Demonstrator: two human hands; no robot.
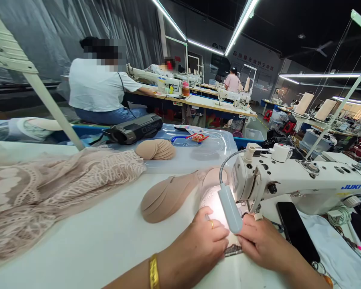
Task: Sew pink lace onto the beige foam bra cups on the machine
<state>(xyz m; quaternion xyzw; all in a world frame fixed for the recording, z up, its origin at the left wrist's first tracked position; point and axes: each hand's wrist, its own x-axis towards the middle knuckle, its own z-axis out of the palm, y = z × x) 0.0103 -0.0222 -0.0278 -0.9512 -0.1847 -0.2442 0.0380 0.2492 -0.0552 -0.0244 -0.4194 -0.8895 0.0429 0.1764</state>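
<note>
My left hand [206, 239], a ring on one finger, lies curled over a brightly lit pale fabric piece [212, 202], its fingers closed on the near part. My right hand [260, 241] is closed at the right side of the same piece, close below the needle area of a white JUKI sewing machine [276, 180]. A grey lamp [231, 210] on a bendy neck hides part of the fabric between my hands. To the left, overlapping beige bra cups [168, 198] lie on the white table [108, 241]. A dark strip [233, 251] shows under my fingertips.
Beige lace fabric [63, 192] spreads over the table's left. More beige cups [155, 149] sit by a translucent plastic lid [222, 140]. A black phone [297, 230] and white cloth [333, 245] lie right of my hand. A co-worker [99, 88] sits ahead.
</note>
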